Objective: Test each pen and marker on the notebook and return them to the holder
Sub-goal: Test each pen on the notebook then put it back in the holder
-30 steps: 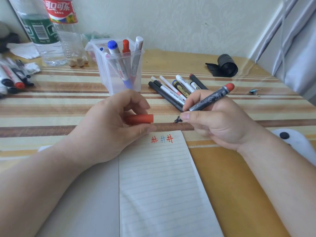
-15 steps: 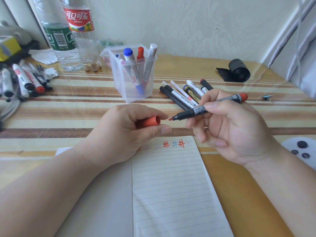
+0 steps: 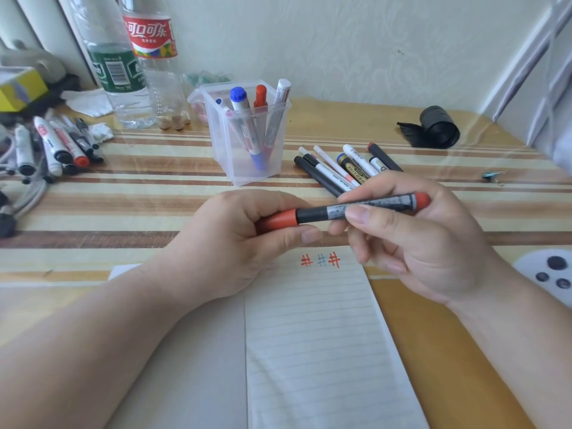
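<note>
Head view | we log left hand (image 3: pixel 223 243) clenched round red cap (image 3: pixel 280 220), right hand (image 3: pixel 418 243) pinching marker (image 3: pixel 371 207) by its barrel | cap meets barrel's front end; marker held level above notebook (image 3: pixel 318 351) top edge | three hash marks (image 3: pixel 320 260) beneath | holder (image 3: pixel 229 168) behind, loose pens (image 3: pixel 337 171) beside it.

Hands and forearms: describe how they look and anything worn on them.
The left hand and right hand are bare: no gloves, rings or watch show. The nails are short and unpainted. The left forearm and right forearm are bare too, with no sleeve up to the picture's edge.
</note>
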A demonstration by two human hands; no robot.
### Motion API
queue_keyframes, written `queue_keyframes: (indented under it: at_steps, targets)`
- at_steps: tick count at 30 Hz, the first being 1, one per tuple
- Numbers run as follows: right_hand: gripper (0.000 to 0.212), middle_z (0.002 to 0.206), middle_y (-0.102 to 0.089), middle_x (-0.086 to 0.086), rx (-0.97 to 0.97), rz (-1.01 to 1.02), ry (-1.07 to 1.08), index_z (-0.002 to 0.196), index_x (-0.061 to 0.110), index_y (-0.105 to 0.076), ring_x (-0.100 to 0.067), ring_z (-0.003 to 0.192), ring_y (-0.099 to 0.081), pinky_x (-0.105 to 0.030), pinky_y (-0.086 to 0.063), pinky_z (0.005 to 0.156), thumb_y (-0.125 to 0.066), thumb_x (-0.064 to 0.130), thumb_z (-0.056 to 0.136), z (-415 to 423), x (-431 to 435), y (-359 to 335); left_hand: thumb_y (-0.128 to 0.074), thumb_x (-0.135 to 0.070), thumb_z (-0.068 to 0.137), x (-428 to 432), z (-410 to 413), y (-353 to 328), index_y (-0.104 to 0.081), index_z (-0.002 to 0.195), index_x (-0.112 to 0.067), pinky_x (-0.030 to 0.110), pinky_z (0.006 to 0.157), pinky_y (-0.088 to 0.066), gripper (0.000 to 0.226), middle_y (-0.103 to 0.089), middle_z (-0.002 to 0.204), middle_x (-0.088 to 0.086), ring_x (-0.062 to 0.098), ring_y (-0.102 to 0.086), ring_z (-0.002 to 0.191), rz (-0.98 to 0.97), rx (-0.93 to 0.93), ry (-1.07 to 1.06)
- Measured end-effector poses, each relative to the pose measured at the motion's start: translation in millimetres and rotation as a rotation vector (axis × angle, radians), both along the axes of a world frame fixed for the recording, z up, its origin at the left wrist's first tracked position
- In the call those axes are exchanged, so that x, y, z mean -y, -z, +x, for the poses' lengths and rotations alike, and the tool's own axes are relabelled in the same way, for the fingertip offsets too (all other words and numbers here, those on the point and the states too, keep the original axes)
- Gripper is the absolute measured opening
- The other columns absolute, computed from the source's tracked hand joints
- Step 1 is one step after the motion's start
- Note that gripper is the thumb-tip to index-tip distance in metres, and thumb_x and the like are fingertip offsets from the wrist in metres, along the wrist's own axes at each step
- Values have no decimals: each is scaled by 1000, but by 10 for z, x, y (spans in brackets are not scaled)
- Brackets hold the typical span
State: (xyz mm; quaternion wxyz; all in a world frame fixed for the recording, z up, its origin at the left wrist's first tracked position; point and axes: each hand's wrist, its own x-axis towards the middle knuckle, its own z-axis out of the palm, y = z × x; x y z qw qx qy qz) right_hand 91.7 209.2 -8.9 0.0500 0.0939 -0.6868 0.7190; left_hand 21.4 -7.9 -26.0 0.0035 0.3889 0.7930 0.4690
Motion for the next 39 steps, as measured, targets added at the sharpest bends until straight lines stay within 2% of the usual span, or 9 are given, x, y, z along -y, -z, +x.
queue_keyframes:
  at_steps: [2,7,11,14,19,24,30,35,39]
  targets:
    - [17,72,-67,-23,-1,33,33,89,14,-77,-21,48,-52,-18,-31,42,-81,17,73,-2,-12,-15,-66,-52,89,-11,-3,8,-69,111,-36,16,70,-48,27,-70,86,-14,9,-64,77,16,-35,-26]
    - [23,62,-56,-18,44,29,78,87,15,-81,-14,45,-44,-19,-32,42,-84,22,65,-20,-37,-46,-59,-49,91,-4,-7,34,-54,101,-27,30,63,-44,25,-55,76,-2,20,-51,68,136,78,-3]
    - [26,53,-34,-7,43,34,51,72,10,-72,-16,45,-25,-24,-18,45,-77,35,72,-26,-86,-8,-64,-41,93,-26,14,-26,-67,91,-23,8,60,-35,18,-55,72,-13,4,-50,65,6,-137,-65]
    - [38,52,-25,-4,35,55,20,72,6,-68,-18,47,-17,-26,-15,47,-80,42,73,-33,-129,5,-69,-39,93,-20,37,-49,-74,107,-30,5,64,-37,18,-62,75,-16,-1,-56,69,-22,-167,-25]
    - [47,53,-46,-8,45,104,13,82,1,-68,-18,44,-35,-21,-27,44,-81,44,71,-22,-131,-7,-68,-35,94,-31,54,-35,-75,112,-28,6,63,-39,20,-63,72,-20,-3,-57,69,-83,-150,26]
    - [18,85,-72,-24,154,133,-91,94,8,-73,-27,61,-52,-23,-30,41,-64,24,93,32,3,-20,-63,-39,98,-23,66,-33,-73,113,-27,33,74,-54,21,-73,87,-6,16,-68,82,-49,-51,90]
    - [55,50,-32,8,66,406,3,65,4,-40,-5,45,-31,-13,-29,47,-47,43,103,40,167,-12,-52,-37,101,-19,76,-17,-63,80,-14,15,59,-37,32,-54,61,-13,4,-47,57,211,92,-78]
    - [52,50,-26,10,-87,548,97,56,24,-30,-7,47,-26,-22,-25,49,-40,46,103,60,320,37,-45,-57,94,-111,145,-65,-54,62,-8,19,51,-37,59,-51,46,-11,5,-44,45,291,182,-298]
    - [52,48,-29,8,-178,651,187,55,21,-31,-7,46,-31,-21,-26,46,-41,40,104,98,369,-8,-46,-53,96,-146,164,-65,-51,57,-6,23,50,-37,61,-49,44,-12,7,-43,44,256,195,-333]
